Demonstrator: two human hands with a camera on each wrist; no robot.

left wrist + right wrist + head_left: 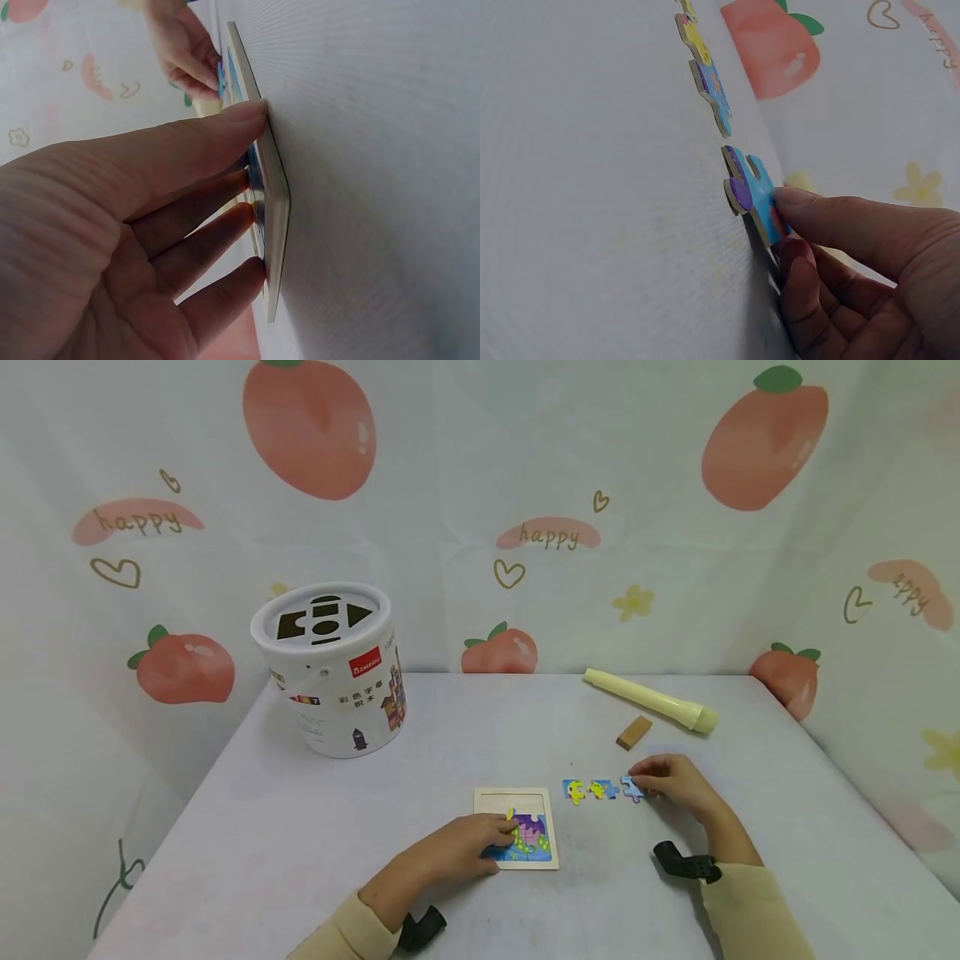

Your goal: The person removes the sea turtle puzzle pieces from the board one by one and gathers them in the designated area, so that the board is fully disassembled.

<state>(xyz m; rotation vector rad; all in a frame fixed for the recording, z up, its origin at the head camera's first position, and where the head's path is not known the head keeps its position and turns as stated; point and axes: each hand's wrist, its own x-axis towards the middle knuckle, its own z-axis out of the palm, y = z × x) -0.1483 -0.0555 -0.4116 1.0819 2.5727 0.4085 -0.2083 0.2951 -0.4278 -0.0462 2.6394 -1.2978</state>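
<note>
On the table (300,827), my left hand (457,852) presses flat fingers on the puzzle tray (517,831) to steady it, while my right hand (675,785) pinches a loose blue puzzle piece (754,196).

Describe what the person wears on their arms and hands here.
Both hands, left hand and right hand, are bare: no gloves or rings visible. Each arm has a pale beige sleeve reaching the wrist. A black wrist camera mount sits at each wrist.
</note>
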